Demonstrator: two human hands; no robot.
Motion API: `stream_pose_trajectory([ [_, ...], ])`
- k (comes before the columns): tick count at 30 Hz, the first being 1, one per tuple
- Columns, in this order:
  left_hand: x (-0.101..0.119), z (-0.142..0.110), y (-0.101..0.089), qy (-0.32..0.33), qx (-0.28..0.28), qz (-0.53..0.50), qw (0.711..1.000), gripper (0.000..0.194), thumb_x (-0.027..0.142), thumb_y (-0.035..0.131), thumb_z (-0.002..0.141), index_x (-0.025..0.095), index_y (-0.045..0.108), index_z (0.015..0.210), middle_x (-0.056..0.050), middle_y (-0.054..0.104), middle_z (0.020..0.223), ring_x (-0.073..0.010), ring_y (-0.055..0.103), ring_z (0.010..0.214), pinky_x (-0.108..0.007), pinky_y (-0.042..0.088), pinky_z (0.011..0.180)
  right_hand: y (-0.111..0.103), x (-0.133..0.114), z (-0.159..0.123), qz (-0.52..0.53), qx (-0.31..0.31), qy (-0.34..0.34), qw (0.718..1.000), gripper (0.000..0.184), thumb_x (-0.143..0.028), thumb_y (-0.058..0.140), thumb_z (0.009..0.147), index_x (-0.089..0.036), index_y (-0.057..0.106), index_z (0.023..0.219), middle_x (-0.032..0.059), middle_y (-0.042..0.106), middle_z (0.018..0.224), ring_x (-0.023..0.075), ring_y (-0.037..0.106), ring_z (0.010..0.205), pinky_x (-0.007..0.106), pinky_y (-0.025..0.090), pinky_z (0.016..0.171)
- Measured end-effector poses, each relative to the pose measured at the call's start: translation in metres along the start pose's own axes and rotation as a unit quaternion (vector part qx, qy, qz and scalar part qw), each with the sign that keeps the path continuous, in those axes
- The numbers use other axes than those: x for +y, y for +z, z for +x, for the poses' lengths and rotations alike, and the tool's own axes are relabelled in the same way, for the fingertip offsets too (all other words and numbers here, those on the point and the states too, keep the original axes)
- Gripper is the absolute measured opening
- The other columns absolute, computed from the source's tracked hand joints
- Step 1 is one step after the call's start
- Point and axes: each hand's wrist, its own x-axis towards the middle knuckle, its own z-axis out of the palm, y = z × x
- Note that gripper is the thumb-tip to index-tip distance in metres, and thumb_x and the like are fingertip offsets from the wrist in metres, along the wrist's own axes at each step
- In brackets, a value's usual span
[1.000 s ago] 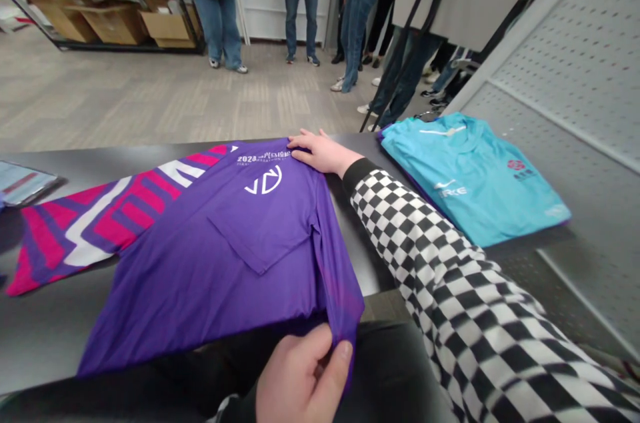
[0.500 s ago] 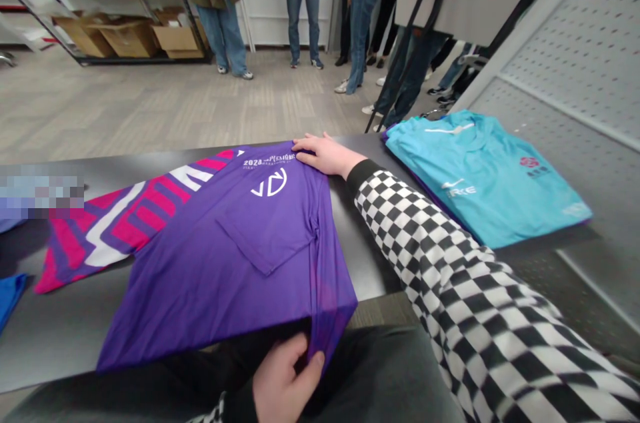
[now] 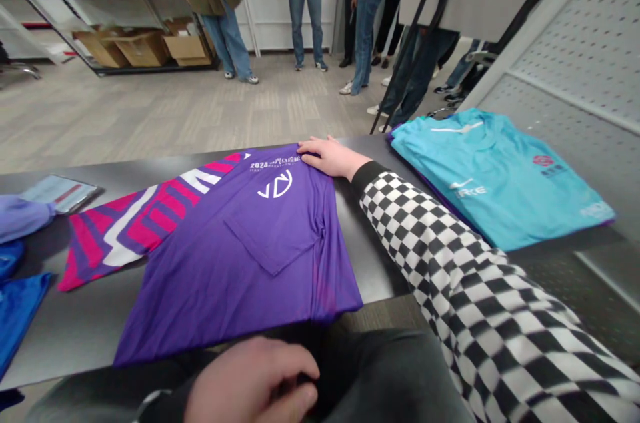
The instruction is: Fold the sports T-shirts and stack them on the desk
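Note:
A purple shirt [image 3: 250, 256] with a pink, white and purple striped sleeve [image 3: 145, 216] lies spread on the dark table [image 3: 370, 256]. My right hand [image 3: 330, 156], in a black-and-white checked sleeve, lies flat on the shirt's far right corner near its white printed logo, fingers stretched out. My left hand [image 3: 250, 379] is low at the near table edge over dark trousers, off the shirt, with fingers curled and nothing visible in them. The shirt's near right corner rests on the table edge.
A folded teal shirt [image 3: 495, 176] lies at the table's right. Blue cloth [image 3: 20, 303], a lilac cloth [image 3: 20, 216] and a flat packet [image 3: 60, 193] sit at the left. Several people stand beyond, by shelves of cardboard boxes [image 3: 145, 46]. A perforated grey panel [image 3: 575, 49] rises at the right.
My left hand has let go of the shirt's near right corner and dropped toward my lap. The corner now lies flat on the table. My right hand has stayed put.

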Motion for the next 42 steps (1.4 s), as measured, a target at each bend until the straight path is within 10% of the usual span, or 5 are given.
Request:
stream_pose_trajectory([
  [5,-0.039,0.014,-0.113,-0.077,0.328,0.105,0.936,0.045,0.057,0.05,0.109,0.025,0.08,0.105,-0.008,0.083,0.103,-0.0272,0.075,0.094,-0.034,0.055,0.086,0.001,0.0,0.0,0.002,0.001,0.004,1.0,0.037,-0.035,0.059,0.113,-0.033,0.073,0.148,0.0045,0.058,0.17,0.0364,0.041,0.167,0.08,0.013,0.136],
  [8,-0.087,0.04,-0.147,-0.135,0.36,0.197,0.902,0.049,0.057,0.05,0.106,0.018,0.077,0.117,-0.016,0.081,0.114,-0.0339,0.075,0.106,-0.043,0.056,0.097,0.0,0.0,-0.001,0.006,0.003,-0.001,1.0,0.037,-0.036,0.059,0.113,-0.034,0.073,0.147,0.0046,0.059,0.169,0.0365,0.042,0.166,0.08,0.013,0.135],
  [27,-0.105,0.048,-0.174,-0.154,0.341,0.142,0.916,0.033,0.055,0.057,0.1,0.023,0.064,0.095,-0.003,0.071,0.083,-0.0223,0.062,0.074,-0.033,0.039,0.068,-0.004,0.0,-0.003,0.033,0.006,0.004,0.999,0.038,-0.038,0.052,0.114,-0.034,0.074,0.144,0.0042,0.064,0.165,0.0345,0.045,0.165,0.079,0.014,0.136],
  [33,-0.109,0.062,-0.157,-0.126,0.321,0.166,0.924,0.033,0.054,0.051,0.102,0.025,0.062,0.09,-0.004,0.071,0.086,-0.0263,0.066,0.081,-0.036,0.042,0.073,-0.005,-0.001,-0.003,0.019,-0.008,0.011,1.0,0.038,-0.039,0.053,0.114,-0.033,0.073,0.146,0.0043,0.059,0.169,0.0335,0.043,0.166,0.077,0.014,0.137],
  [42,-0.126,0.038,-0.192,-0.126,0.367,0.198,0.9,0.033,0.049,0.053,0.102,0.023,0.072,0.093,-0.01,0.078,0.099,-0.0309,0.072,0.095,-0.039,0.053,0.087,-0.007,-0.006,-0.006,0.019,-0.009,0.007,1.0,0.04,-0.044,0.052,0.115,-0.034,0.071,0.149,0.0077,0.059,0.17,0.0351,0.041,0.166,0.079,0.015,0.135],
])
